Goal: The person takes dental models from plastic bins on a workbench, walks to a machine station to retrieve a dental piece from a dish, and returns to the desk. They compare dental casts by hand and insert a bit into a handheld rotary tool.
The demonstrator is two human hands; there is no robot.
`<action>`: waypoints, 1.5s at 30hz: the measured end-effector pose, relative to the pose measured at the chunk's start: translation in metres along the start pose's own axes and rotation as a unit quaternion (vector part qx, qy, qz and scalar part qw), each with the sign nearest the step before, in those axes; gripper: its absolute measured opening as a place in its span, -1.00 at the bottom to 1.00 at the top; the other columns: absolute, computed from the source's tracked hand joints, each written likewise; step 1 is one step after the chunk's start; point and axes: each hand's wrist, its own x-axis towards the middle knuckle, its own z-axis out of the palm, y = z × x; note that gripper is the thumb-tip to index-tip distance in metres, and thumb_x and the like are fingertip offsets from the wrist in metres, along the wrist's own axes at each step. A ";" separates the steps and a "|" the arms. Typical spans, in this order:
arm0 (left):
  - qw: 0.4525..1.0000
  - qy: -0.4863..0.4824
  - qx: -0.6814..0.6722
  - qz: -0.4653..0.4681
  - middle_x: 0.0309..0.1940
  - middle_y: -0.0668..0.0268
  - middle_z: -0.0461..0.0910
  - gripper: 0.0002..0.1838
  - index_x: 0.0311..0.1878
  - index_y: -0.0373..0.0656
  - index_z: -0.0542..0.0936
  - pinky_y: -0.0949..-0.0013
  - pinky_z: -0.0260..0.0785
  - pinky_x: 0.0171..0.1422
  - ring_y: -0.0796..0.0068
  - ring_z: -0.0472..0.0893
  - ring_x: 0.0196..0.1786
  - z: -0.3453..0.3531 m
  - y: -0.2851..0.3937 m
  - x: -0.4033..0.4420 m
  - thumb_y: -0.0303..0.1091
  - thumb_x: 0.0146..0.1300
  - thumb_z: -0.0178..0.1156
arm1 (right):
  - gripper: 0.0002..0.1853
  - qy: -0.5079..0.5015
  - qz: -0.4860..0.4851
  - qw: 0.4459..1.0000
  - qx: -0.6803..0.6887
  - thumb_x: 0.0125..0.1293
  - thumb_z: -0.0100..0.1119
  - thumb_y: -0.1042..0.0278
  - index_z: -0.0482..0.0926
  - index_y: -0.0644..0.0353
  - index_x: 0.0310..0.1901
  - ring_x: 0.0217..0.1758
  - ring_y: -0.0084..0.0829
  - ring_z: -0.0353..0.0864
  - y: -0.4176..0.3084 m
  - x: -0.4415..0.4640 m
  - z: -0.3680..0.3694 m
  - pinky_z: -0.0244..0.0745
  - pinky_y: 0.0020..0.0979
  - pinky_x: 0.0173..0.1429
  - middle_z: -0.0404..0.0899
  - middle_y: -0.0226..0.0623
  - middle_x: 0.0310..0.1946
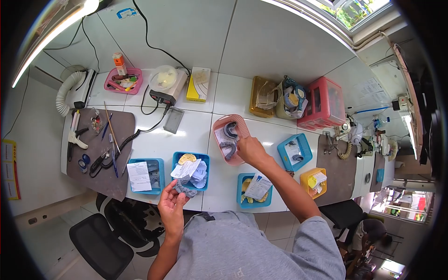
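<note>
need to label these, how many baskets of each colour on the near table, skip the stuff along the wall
blue baskets: 4
pink basket: 1
yellow basket: 1
total: 6

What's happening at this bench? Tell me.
A person in a grey shirt is handling arch-shaped pieces. The left hand holds a grey piece by a blue basket. The right hand reaches into a pink basket, fingers at a dark grey piece; whether it is gripped, I can't tell.
</note>
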 end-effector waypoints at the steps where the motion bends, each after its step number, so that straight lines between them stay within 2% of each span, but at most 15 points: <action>1: 1.000 -0.004 0.003 0.004 -0.04 0.17 0.56 -0.53 0.29 -0.34 0.37 0.34 0.56 0.14 0.51 0.59 0.00 0.001 0.001 0.001 -0.58 0.33 0.16 | -0.84 -0.007 0.006 0.998 -0.059 0.06 0.30 0.39 0.66 0.33 -0.39 -0.31 -0.03 0.71 -0.001 0.001 0.011 0.61 -0.17 -0.21 0.67 0.02 -0.43; 3: 1.000 -0.006 0.005 0.009 -0.03 0.16 0.56 -0.53 0.29 -0.34 0.37 0.35 0.56 0.14 0.51 0.59 0.00 0.002 0.004 0.002 -0.58 0.33 0.16 | -0.75 -0.006 -0.007 0.993 -0.119 0.00 0.37 0.31 0.65 0.38 -0.43 -0.33 0.04 0.70 0.002 0.005 0.027 0.63 -0.10 -0.22 0.64 0.12 -0.47; 10: 0.999 0.004 -0.020 0.027 -0.01 0.15 0.57 -0.53 0.30 -0.33 0.36 0.36 0.55 0.14 0.51 0.59 0.01 0.002 0.010 0.003 -0.58 0.34 0.16 | -0.68 -0.041 -0.014 0.993 -0.114 -0.08 0.46 0.21 0.64 0.33 -0.43 -0.33 0.01 0.71 0.005 0.013 0.040 0.62 -0.10 -0.23 0.66 0.09 -0.42; 19: 0.996 -0.030 -0.076 0.038 -0.03 0.15 0.58 -0.53 0.31 -0.32 0.35 0.37 0.53 0.14 0.50 0.60 0.01 0.015 0.023 0.001 -0.55 0.35 0.15 | -0.74 -0.021 0.016 0.991 -0.133 -0.08 0.31 0.40 0.64 0.40 -0.34 -0.33 0.05 0.70 0.001 0.015 0.044 0.62 -0.07 -0.16 0.65 0.16 -0.39; 21: 0.996 -0.040 -0.077 0.037 -0.01 0.18 0.57 -0.53 0.32 -0.29 0.34 0.32 0.53 0.17 0.50 0.60 0.03 0.016 0.029 0.001 -0.53 0.36 0.15 | -0.82 0.024 -0.019 0.987 -0.158 0.08 0.16 0.46 0.68 0.37 -0.35 -0.31 0.03 0.73 0.001 0.016 0.041 0.65 -0.14 -0.12 0.51 0.27 0.11; 22: 0.995 -0.054 -0.078 0.032 0.01 0.20 0.57 -0.53 0.32 -0.27 0.34 0.28 0.53 0.20 0.49 0.60 0.06 0.017 0.032 0.000 -0.52 0.37 0.16 | -0.82 0.022 -0.025 0.987 -0.158 0.08 0.16 0.46 0.68 0.37 -0.35 -0.31 0.03 0.73 0.002 0.016 0.039 0.65 -0.14 -0.12 0.51 0.27 0.11; 26: 0.993 -0.070 -0.093 0.020 0.03 0.19 0.57 -0.52 0.32 -0.26 0.34 0.24 0.53 0.20 0.47 0.61 0.07 0.022 0.043 -0.004 -0.48 0.37 0.16 | -0.82 -0.058 0.023 0.990 -0.126 -0.04 0.29 0.43 0.69 0.31 -0.36 -0.30 -0.02 0.73 -0.022 0.006 -0.010 0.64 -0.18 -0.11 0.68 0.12 -0.27; 27: 0.993 -0.070 -0.094 0.022 0.03 0.19 0.57 -0.52 0.32 -0.26 0.34 0.24 0.53 0.20 0.47 0.61 0.07 0.023 0.044 -0.004 -0.48 0.37 0.16 | -0.82 -0.057 0.022 0.990 -0.127 -0.04 0.29 0.43 0.69 0.31 -0.36 -0.30 -0.02 0.73 -0.021 0.002 -0.017 0.64 -0.18 -0.11 0.68 0.12 -0.27; 29: 0.990 -0.083 -0.109 0.017 0.05 0.18 0.57 -0.53 0.32 -0.26 0.34 0.21 0.53 0.20 0.46 0.60 0.08 0.025 0.045 -0.004 -0.48 0.37 0.16 | -0.76 -0.011 0.036 0.999 0.028 -0.12 0.33 0.46 0.61 0.39 -0.36 -0.37 -0.13 0.70 -0.019 -0.007 -0.028 0.61 -0.23 -0.19 0.65 0.01 -0.49; 33: 0.988 -0.096 -0.123 0.018 0.07 0.17 0.56 -0.52 0.33 -0.25 0.34 0.21 0.53 0.20 0.45 0.60 0.10 0.030 0.048 -0.006 -0.47 0.37 0.17 | -0.83 0.003 0.070 0.983 0.168 0.01 0.34 0.49 0.60 0.37 -0.35 -0.40 -0.37 0.67 -0.031 -0.027 -0.049 0.58 -0.42 -0.21 0.66 -0.16 -0.46; 35: 0.987 -0.108 -0.123 0.013 0.07 0.16 0.56 -0.52 0.33 -0.26 0.34 0.20 0.55 0.19 0.45 0.61 0.09 0.033 0.049 -0.006 -0.46 0.37 0.17 | -0.91 -0.015 0.059 0.893 0.446 0.17 0.32 0.53 0.63 0.34 -0.32 -0.33 -0.59 0.60 -0.037 -0.040 -0.050 0.53 -0.54 -0.19 0.66 -0.34 -0.36; 36: 0.987 -0.108 -0.121 0.012 0.07 0.16 0.56 -0.52 0.33 -0.26 0.34 0.20 0.55 0.19 0.45 0.61 0.09 0.034 0.049 -0.006 -0.46 0.37 0.17 | -0.91 -0.015 0.060 0.892 0.448 0.17 0.32 0.53 0.63 0.34 -0.32 -0.33 -0.59 0.60 -0.047 -0.048 -0.056 0.53 -0.54 -0.19 0.66 -0.34 -0.36; 38: 0.988 -0.121 -0.099 0.018 0.05 0.14 0.57 -0.52 0.32 -0.28 0.35 0.23 0.58 0.15 0.44 0.62 0.06 0.037 0.050 -0.006 -0.46 0.37 0.18 | -0.91 -0.008 0.005 0.825 0.565 0.26 0.25 0.54 0.68 0.27 -0.22 -0.26 -0.69 0.57 -0.076 -0.066 -0.073 0.50 -0.61 -0.15 0.62 -0.48 -0.32; 41: 0.988 -0.128 -0.084 0.019 -0.07 0.24 0.56 -0.53 0.30 -0.29 0.39 0.36 0.58 0.11 0.53 0.58 0.01 0.044 0.055 -0.008 -0.44 0.36 0.22 | -0.86 -0.039 -0.048 0.816 0.574 0.28 0.24 0.54 0.70 0.26 -0.14 -0.22 -0.64 0.58 -0.101 -0.084 -0.086 0.52 -0.59 -0.12 0.63 -0.41 -0.28; 45: 0.989 -0.139 -0.048 0.032 -0.07 0.20 0.56 -0.53 0.29 -0.31 0.40 0.36 0.58 0.11 0.52 0.58 0.01 0.050 0.062 -0.012 -0.46 0.35 0.23 | -0.86 -0.046 -0.098 0.842 0.529 0.31 0.25 0.50 0.71 0.23 -0.13 -0.23 -0.61 0.60 -0.119 -0.092 -0.097 0.55 -0.57 -0.10 0.64 -0.35 -0.26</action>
